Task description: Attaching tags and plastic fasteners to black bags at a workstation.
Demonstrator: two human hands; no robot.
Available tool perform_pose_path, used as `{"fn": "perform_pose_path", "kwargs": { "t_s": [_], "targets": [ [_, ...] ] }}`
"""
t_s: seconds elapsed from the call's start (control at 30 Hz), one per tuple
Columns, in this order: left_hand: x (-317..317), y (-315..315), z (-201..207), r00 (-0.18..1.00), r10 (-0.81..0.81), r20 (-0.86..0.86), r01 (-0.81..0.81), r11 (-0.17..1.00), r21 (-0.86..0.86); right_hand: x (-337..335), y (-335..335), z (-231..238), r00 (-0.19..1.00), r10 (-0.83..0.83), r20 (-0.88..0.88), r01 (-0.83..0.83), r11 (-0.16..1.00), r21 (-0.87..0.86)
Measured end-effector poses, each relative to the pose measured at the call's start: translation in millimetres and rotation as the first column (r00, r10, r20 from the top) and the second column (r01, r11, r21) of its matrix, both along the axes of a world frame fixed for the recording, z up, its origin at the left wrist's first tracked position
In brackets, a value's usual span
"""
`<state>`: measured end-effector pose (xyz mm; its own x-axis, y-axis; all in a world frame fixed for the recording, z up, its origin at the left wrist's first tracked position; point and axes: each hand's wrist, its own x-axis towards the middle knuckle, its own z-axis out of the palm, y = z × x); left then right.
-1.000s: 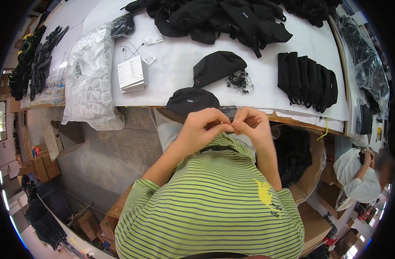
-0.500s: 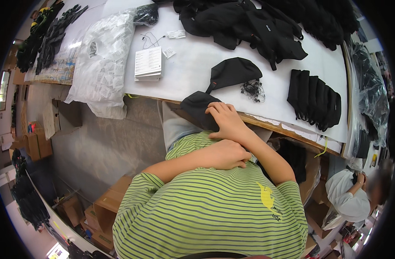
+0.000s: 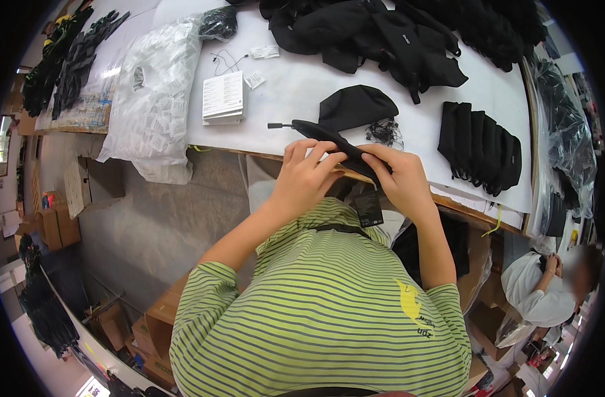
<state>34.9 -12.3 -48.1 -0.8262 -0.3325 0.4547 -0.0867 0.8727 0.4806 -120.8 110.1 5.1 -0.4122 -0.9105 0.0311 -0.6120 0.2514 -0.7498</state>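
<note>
Both hands are at the table's near edge, holding a folded black cloth piece (image 3: pixel 345 147) that looks like a soft cap. My left hand (image 3: pixel 303 173) grips its near side with bent fingers. My right hand (image 3: pixel 400 177) pinches its right end between thumb and fingers. A short cord with a black tip (image 3: pixel 274 126) sticks out at the cloth's far left. Below my hands hangs a black tag (image 3: pixel 368 209), apparently from this piece. Just beyond lies another black cap-like piece (image 3: pixel 358 107), beside a tangle of thin black tag strings (image 3: pixel 386 132).
A stack of white printed cards (image 3: pixel 223 96) and small white packets (image 3: pixel 255 80) lie left on the table. A clear bag of labels (image 3: pixel 150 99) hangs over the edge. Several black pieces overlap in a row (image 3: pixel 481 149) at right; black garments (image 3: pixel 382 40) are heaped behind. A person (image 3: pixel 537 284) sits at far right.
My left hand has moved from my lap up to the black cloth. The cloth has been lifted and folded; its tipped cord and the black tag now show.
</note>
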Motion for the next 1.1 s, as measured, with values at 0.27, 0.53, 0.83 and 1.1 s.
{"fn": "perform_pose_path", "kwargs": {
  "t_s": [0.27, 0.53, 0.83, 1.1],
  "targets": [
    [-8.2, -19.9, 5.7, 0.987, -0.159, -0.019, 0.160, 0.987, 0.006, -1.9, 8.5, 8.5, 1.000, 0.012, -0.007, -0.013, 0.999, -0.047],
    [-4.0, -10.8, 8.3, 0.973, -0.223, -0.058, 0.226, 0.973, 0.051, -3.5, 11.1, 7.7, 0.991, 0.038, 0.129, -0.033, 0.999, -0.043],
    [7.1, -8.9, 9.4, 0.996, 0.026, -0.090, 0.006, 0.941, 0.339, -23.7, 44.7, -56.1, 0.804, -0.008, 0.595, 0.161, 0.966, -0.204],
    [11.7, 2.6, -4.7, 0.994, 0.020, 0.105, -0.100, 0.521, 0.848, 24.1, 62.6, -80.4, 0.537, -0.133, 0.833, 0.096, 0.991, 0.097]
  ]
}}
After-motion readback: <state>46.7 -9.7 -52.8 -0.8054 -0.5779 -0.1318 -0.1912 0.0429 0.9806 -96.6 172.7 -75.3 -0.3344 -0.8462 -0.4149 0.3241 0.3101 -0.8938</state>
